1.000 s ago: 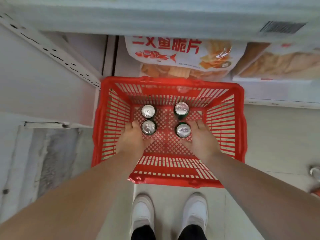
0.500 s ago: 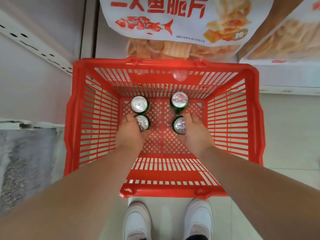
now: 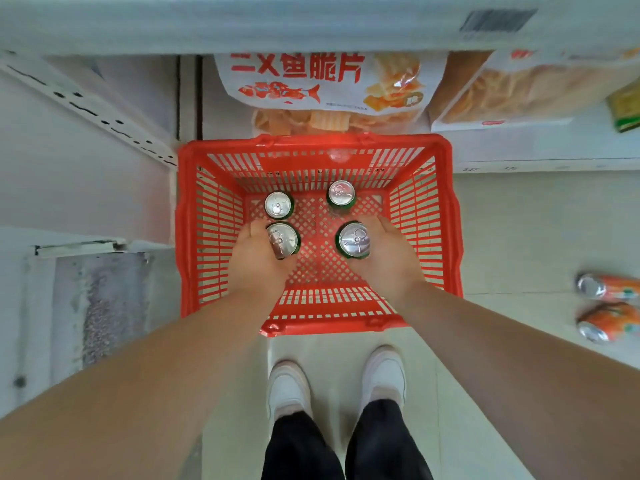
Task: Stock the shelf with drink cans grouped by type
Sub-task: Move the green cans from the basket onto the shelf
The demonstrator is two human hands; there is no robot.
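A red plastic basket (image 3: 446, 237) stands on the floor in front of my feet. Inside it are several green drink cans with silver tops. My left hand (image 3: 258, 261) is wrapped around the near left can (image 3: 282, 239). My right hand (image 3: 384, 258) grips the near right can (image 3: 354, 240), which looks raised a little. Two more green cans stand at the back of the basket, one on the left (image 3: 278, 204) and one on the right (image 3: 341, 194). Both stand free of my hands.
Two orange cans (image 3: 606, 289) (image 3: 606, 327) lie on the floor at the right. Snack bags (image 3: 329, 84) fill the low shelf behind the basket. A white perforated shelf upright (image 3: 86, 109) runs at the left. My white shoes (image 3: 336, 386) stand just behind the basket.
My hands have closed around the two near cans and started lifting them. The view has pulled back upward, bringing the orange cans into sight.
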